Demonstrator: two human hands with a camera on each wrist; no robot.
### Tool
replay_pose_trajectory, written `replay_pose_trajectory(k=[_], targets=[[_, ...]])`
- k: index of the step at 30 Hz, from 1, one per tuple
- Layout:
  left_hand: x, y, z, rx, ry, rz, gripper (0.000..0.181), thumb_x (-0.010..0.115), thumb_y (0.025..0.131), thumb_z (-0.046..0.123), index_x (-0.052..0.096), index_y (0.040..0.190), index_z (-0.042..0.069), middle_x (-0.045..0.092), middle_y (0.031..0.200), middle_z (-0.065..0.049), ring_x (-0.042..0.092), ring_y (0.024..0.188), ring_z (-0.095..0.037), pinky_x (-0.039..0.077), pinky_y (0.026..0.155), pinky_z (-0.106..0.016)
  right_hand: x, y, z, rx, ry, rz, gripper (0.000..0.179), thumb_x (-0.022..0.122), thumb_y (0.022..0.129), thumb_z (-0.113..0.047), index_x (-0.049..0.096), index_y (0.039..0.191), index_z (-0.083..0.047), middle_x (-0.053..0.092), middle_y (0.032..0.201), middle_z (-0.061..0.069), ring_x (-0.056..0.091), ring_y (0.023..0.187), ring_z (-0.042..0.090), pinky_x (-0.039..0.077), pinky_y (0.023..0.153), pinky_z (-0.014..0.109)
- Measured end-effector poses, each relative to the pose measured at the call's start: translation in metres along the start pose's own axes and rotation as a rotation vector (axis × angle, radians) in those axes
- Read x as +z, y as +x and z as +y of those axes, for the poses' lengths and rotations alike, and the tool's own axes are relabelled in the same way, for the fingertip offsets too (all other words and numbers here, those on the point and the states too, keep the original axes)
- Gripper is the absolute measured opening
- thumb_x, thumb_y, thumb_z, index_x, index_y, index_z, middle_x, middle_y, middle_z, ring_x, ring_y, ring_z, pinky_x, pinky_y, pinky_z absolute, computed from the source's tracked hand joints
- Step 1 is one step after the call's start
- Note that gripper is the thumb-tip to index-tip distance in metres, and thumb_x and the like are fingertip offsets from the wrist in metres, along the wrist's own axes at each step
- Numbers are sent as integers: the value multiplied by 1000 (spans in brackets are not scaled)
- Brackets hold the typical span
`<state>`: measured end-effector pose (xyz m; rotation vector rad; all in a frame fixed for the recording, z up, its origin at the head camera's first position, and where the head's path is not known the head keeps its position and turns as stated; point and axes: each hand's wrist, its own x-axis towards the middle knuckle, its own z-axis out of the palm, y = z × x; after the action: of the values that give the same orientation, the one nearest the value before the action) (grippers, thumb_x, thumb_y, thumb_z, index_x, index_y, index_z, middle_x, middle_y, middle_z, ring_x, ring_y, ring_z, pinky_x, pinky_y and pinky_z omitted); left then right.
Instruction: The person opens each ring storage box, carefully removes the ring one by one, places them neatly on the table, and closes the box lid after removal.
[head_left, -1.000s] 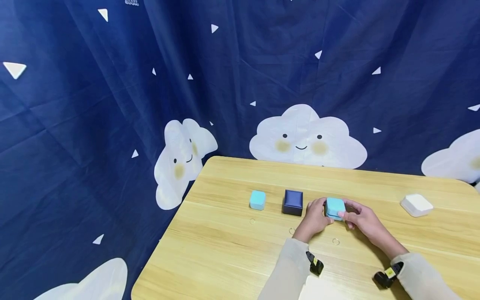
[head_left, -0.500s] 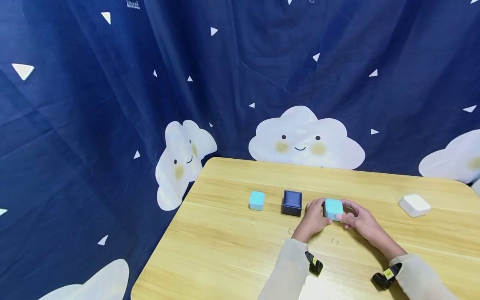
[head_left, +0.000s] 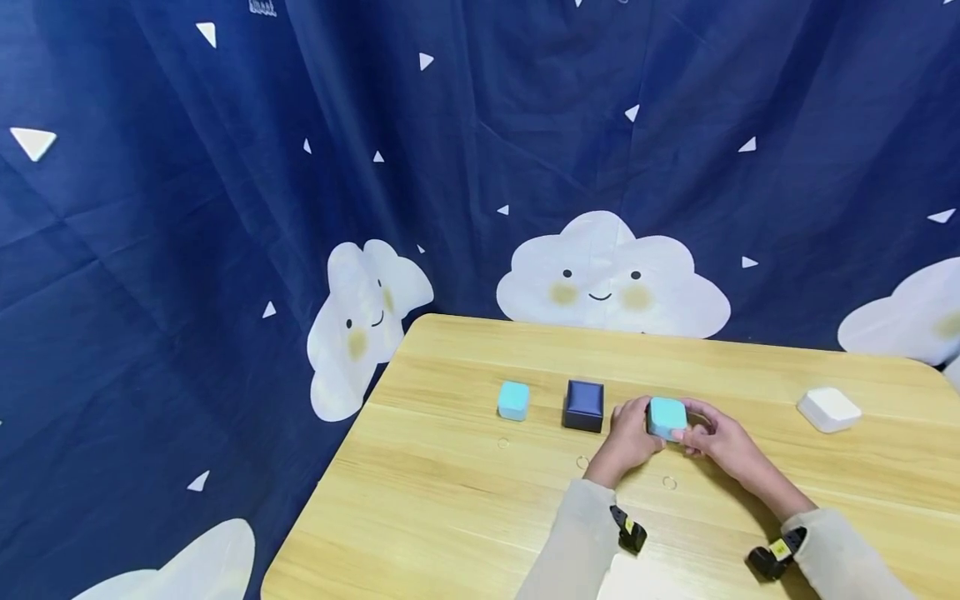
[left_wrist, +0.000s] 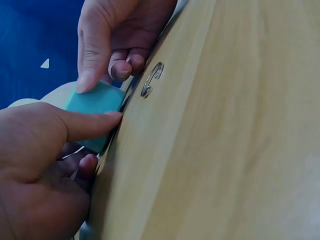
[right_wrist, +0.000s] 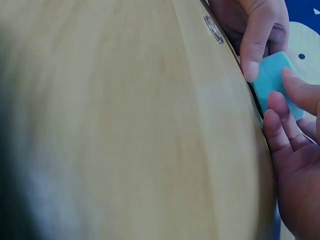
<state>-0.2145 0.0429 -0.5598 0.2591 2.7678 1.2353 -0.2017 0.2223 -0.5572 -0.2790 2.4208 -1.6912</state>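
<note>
A small light-blue ring box (head_left: 667, 417) sits on the table between both hands, its lid down. My left hand (head_left: 628, 435) grips its left side, the thumb along the front face in the left wrist view. From the right, my right hand (head_left: 723, 437) pinches the same box, with the thumb at its front right corner and the index finger curved behind. In the right wrist view, both thumbs lie on the turquoise box (right_wrist: 275, 75). Closest to the hands are two thin rings on the wood, one ring (head_left: 670, 482) in front of the box and another ring (head_left: 582, 462) by the left wrist.
Left of the hands stand a dark blue ring box (head_left: 584, 406) and a second light-blue box (head_left: 513, 401), with a thin ring (head_left: 503, 443) before it. A white box (head_left: 829, 409) is at the right. The wooden table (head_left: 420, 500) ends at a blue cloud-print curtain (head_left: 465, 167).
A second ago a seam showed along the light-blue box's front; now its lid looks fully down. Both hands keep their hold in nearly the same place.
</note>
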Motion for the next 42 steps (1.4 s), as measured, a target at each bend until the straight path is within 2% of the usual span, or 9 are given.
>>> replay_pose_trajectory(k=[7, 14, 21, 24, 27, 29, 32, 37, 42], targets=[[3, -4, 5, 6, 23, -1, 75, 87, 79, 24, 50, 144, 21, 55, 137, 7, 39, 118, -8, 34, 99, -24, -1, -2, -5, -14, -94, 2, 73, 69, 97, -22, 32, 153, 6, 67, 80, 16, 61, 67, 14, 50, 58, 28], [4, -7, 10, -18, -23, 31, 85, 87, 78, 26, 43, 151, 25, 48, 145, 5, 36, 124, -10, 35, 101, -28, -2, -2, -5, -39, -92, 17, 66, 60, 103, -27, 33, 152, 8, 51, 132, 31, 63, 74, 11, 53, 61, 28], [3, -6, 13, 21, -43, 37, 83, 84, 80, 32, 42, 152, 28, 41, 150, 5, 33, 131, -12, 35, 103, -32, -9, -4, -11, -49, -193, 48, 58, 52, 106, -29, 37, 151, 5, 49, 138, 31, 61, 71, 17, 51, 59, 29], [0, -5, 15, 57, -30, 31, 81, 82, 81, 35, 43, 151, 29, 40, 152, 6, 32, 134, -14, 33, 104, -35, -12, -7, -16, -56, -276, 73, 57, 51, 106, -33, 42, 149, 3, 48, 141, 31, 64, 92, 26, 53, 69, 31], [-2, -3, 17, 74, 0, 21, 80, 80, 82, 41, 42, 152, 30, 37, 155, 6, 30, 139, -15, 32, 106, -38, -16, -7, -20, -68, -320, 83, 57, 50, 106, -36, 44, 148, 3, 42, 147, 31, 56, 117, 43, 54, 89, 48], [-4, -2, 19, 78, 22, 13, 80, 78, 83, 46, 41, 153, 31, 36, 156, 5, 29, 141, -15, 33, 108, -40, -19, -7, -22, -75, -319, 86, 57, 49, 106, -36, 44, 147, 4, 36, 152, 33, 46, 129, 51, 46, 99, 61], [-7, 0, 24, 92, 66, 12, 81, 76, 84, 51, 40, 153, 32, 34, 158, 5, 28, 144, -16, 34, 110, -44, -24, -7, -23, -79, -312, 101, 59, 49, 107, -36, 43, 147, 6, 31, 154, 34, 39, 133, 55, 37, 103, 68], [-12, 4, 39, 124, 163, 5, 79, 71, 86, 58, 38, 154, 35, 33, 160, 6, 26, 146, -16, 36, 112, -45, -37, -10, -22, -103, -362, 157, 58, 50, 106, -35, 43, 147, 6, 31, 153, 35, 39, 132, 56, 42, 98, 63], [-14, 8, 53, 135, 212, -21, 79, 69, 88, 60, 36, 155, 36, 32, 160, 9, 25, 147, -14, 38, 112, -41, -52, -14, -19, -107, -399, 186, 59, 49, 106, -35, 40, 149, 5, 30, 153, 36, 32, 135, 58, 38, 97, 68]])
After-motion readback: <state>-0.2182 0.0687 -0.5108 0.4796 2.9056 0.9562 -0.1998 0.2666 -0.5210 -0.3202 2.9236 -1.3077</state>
